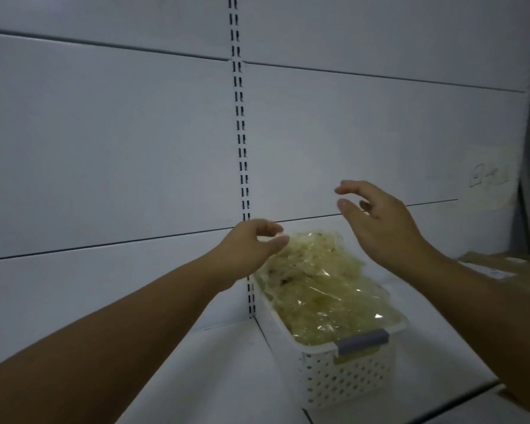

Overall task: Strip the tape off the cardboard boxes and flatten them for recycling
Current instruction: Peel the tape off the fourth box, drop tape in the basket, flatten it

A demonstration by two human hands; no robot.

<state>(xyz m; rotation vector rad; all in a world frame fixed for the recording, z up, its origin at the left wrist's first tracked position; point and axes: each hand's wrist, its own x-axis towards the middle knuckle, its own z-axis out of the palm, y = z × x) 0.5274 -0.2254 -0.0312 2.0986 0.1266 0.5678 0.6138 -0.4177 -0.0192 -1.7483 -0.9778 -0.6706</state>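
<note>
A white perforated basket (pixel 343 374) stands on a white shelf, heaped with crumpled clear yellowish tape (pixel 318 289). My left hand (pixel 251 249) hovers at the far left end of the heap, thumb and fingers curled close with nothing visible between them. My right hand (pixel 380 221) is raised above and to the right of the basket, fingers spread and empty. A brown cardboard box (pixel 508 267) lies at the right edge, partly behind my right forearm.
White back panels and a slotted upright (pixel 240 133) form the wall behind the shelf (pixel 227 377). A pale paper label (pixel 490 179) with handwriting is stuck on the right panel. The basket has a grey handle (pixel 363 341) at its near end.
</note>
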